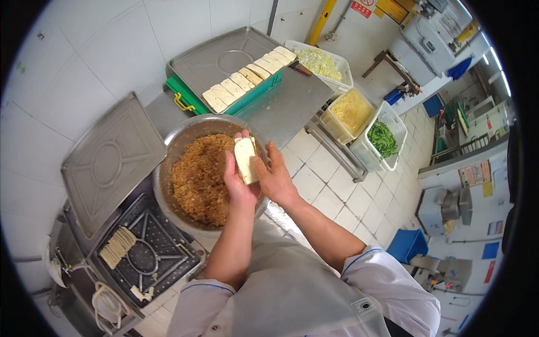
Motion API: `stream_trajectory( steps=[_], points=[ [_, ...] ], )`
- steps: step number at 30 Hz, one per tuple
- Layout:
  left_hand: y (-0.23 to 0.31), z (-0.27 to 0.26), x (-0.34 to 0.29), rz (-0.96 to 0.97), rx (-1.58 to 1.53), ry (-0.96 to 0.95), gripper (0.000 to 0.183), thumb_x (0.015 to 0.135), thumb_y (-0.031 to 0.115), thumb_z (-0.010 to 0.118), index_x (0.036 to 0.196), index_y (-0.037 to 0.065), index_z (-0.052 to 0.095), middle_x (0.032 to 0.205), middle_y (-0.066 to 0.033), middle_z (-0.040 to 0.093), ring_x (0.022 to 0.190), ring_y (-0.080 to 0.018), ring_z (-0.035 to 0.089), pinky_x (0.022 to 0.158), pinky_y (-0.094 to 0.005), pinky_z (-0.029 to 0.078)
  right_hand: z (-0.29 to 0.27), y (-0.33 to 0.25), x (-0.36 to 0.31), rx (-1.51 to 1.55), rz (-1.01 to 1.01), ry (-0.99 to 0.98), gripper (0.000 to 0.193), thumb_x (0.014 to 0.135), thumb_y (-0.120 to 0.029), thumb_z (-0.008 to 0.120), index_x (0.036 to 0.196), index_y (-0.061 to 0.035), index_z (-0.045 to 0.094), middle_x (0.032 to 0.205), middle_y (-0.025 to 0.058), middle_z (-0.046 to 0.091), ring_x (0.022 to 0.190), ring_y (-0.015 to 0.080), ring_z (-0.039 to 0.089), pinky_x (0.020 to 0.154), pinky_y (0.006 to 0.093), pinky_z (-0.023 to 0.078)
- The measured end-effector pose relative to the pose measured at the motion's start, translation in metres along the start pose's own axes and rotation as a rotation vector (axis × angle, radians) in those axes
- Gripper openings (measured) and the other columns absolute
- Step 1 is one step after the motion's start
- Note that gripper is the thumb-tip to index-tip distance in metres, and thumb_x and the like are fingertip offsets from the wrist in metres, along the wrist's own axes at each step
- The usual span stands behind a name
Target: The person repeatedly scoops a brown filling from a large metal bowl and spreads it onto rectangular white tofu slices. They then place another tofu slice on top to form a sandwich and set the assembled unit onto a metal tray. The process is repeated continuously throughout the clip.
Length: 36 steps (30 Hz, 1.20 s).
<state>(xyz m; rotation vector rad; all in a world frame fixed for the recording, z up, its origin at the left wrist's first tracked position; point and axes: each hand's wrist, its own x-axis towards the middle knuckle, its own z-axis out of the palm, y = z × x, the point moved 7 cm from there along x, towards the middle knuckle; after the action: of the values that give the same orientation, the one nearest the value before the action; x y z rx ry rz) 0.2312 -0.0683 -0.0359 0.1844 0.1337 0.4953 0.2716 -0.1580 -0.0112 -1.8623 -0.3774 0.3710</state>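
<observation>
In front of my chest, above the right rim of a wide metal bowl [190, 223], I hold a pale tofu slice [245, 160]. My left hand [241, 188] cradles it from below, fingertips showing past its far end. Some brown shows along the slice's right edge. My right hand [278, 177] is beside it, thumb against the slice and fingers stretched out. Brown, crumbly filling [199, 174] fills much of the bowl. Beyond the bowl, a row of tofu slices [250, 80] lies along the edge of a grey tray [208, 56] on a green crate [264, 92].
Tubs of shredded cabbage [319, 62], yellow shreds [351, 111] and chopped greens [382, 137] stand right of the steel table [286, 115]. A grey lid [106, 160] leans left of the bowl. Below it, a black crate [160, 241] bears pale slices [118, 247].
</observation>
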Motion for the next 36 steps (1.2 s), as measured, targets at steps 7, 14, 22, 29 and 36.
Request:
stream_trajectory(
  steps=[7,14,22,29,36],
  points=[
    [-0.03,0.025,0.097,0.013,-0.006,0.028,0.061,0.115,0.05,0.038,0.161,0.012,0.043,0.168,-0.0039,0.044,0.152,-0.0249,0.043,0.126,-0.0457,0.035,-0.034,-0.032,0.099,0.141,0.116,-0.26,0.084,0.1,-0.046,0.074,0.147,0.0193,0.048,0.128,0.029,0.066,0.116,0.0292,0.067,0.097,0.039,0.055],
    [-0.001,0.017,0.185,0.072,-0.041,0.037,0.059,0.115,0.051,0.034,0.159,0.015,0.047,0.166,-0.0013,0.047,0.146,-0.0258,0.048,0.118,-0.0482,0.04,0.009,-0.014,0.246,0.29,0.34,-0.432,0.08,0.095,-0.04,0.084,0.147,0.0123,0.052,0.118,0.0151,0.071,0.1,0.0199,0.067,0.088,0.0342,0.055],
    [0.04,-0.029,0.267,0.238,-0.142,0.164,0.059,0.114,0.053,0.036,0.155,0.014,0.054,0.151,-0.0042,0.061,0.139,-0.0272,0.056,0.118,-0.0494,0.044,0.09,-0.004,0.348,0.266,0.479,-0.816,0.058,0.087,-0.03,0.09,0.129,0.0015,0.064,0.115,0.0094,0.071,0.104,0.0178,0.066,0.093,0.0328,0.051],
    [0.059,-0.049,0.314,0.282,-0.096,0.37,0.06,0.114,0.057,0.032,0.152,0.018,0.057,0.145,-0.0085,0.064,0.136,-0.0307,0.06,0.117,-0.0529,0.045,0.133,-0.005,0.413,0.23,0.467,-0.991,0.061,0.087,-0.021,0.09,0.134,0.0017,0.057,0.118,0.0111,0.069,0.106,0.0198,0.069,0.09,0.0335,0.057],
    [0.096,-0.059,0.355,0.221,0.02,0.428,0.072,0.111,0.066,0.032,0.155,0.012,0.05,0.145,-0.012,0.061,0.129,-0.0324,0.06,0.116,-0.0522,0.043,0.189,0.0,0.461,0.319,0.637,-1.193,0.047,0.093,-0.012,0.081,0.134,0.0015,0.062,0.122,0.0132,0.071,0.107,0.0253,0.072,0.092,0.0416,0.06]
  ],
)
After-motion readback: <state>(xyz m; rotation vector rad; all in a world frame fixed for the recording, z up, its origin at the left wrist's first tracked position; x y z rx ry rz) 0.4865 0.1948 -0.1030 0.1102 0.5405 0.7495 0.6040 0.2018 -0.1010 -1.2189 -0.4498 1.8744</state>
